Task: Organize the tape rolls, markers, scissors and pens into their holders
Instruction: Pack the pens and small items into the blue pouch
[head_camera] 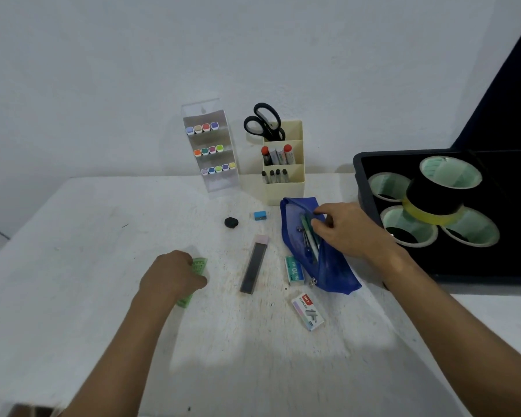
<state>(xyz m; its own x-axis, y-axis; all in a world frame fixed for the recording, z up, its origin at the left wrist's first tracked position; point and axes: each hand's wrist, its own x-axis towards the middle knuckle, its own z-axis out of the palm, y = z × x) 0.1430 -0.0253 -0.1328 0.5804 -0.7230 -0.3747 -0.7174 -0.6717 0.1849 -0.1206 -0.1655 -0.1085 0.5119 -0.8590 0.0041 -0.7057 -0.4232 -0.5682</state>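
A white, scuffed bench (73,266) abuts a plain pale wall (103,70) at 12 o'clock, with a dark panel (506,100) toward 2 o'clock.

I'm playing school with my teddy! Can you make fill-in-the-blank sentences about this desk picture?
1. The scissors stand in the ____ holder.
2. The right hand reaches into the ____ pouch.
3. The left hand rests on a ____ ruler.
4. The tape rolls lie in the black ____.

Missing words: cream; blue; green; tray
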